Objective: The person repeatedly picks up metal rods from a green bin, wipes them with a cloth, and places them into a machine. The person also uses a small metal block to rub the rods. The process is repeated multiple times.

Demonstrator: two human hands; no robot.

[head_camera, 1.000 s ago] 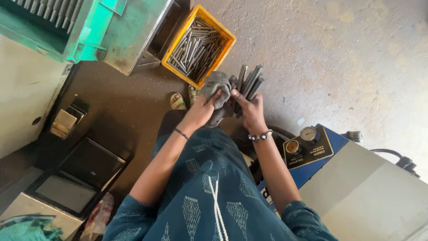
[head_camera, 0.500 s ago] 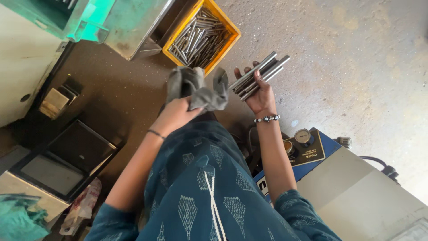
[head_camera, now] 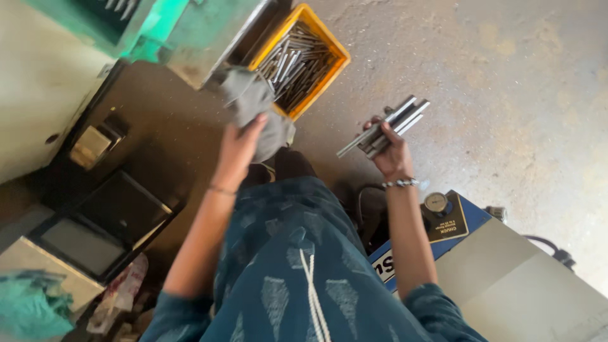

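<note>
Overhead, the right hand [head_camera: 391, 152] was closed round a bundle of metal rods [head_camera: 385, 132], fingers wrapped over their lower ends and thumb on the near side. Most of the rods' length stuck out of the fist toward two o'clock, and a shorter stretch poked out toward eight o'clock. Their far tips fanned slightly apart, so the grip sat nearer the low end of the bundle than its middle. A beaded bracelet [head_camera: 399, 183] ringed the wrist just below, at six o'clock from the hand.

The left hand [head_camera: 237, 147] was clamped on a grey rag [head_camera: 253, 107], thumb and fingers pinching its lower edge. The cloth bunched up above the hand toward twelve o'clock and draped down its right side. Rag and rods were well apart, the rag at nine o'clock from the bundle.

At eleven o'clock from the rods stood a yellow crate [head_camera: 316, 76] filled with more rods of the same kind; the rag overlapped its near corner in the view, though whether they touched could not be told. A green machine [head_camera: 158, 31] stood at nine o'clock from the crate. At five o'clock from the right hand a blue box [head_camera: 468, 218] carried a round gauge [head_camera: 435, 202]. Bare concrete floor [head_camera: 506, 95] spread beyond the rods.
</note>
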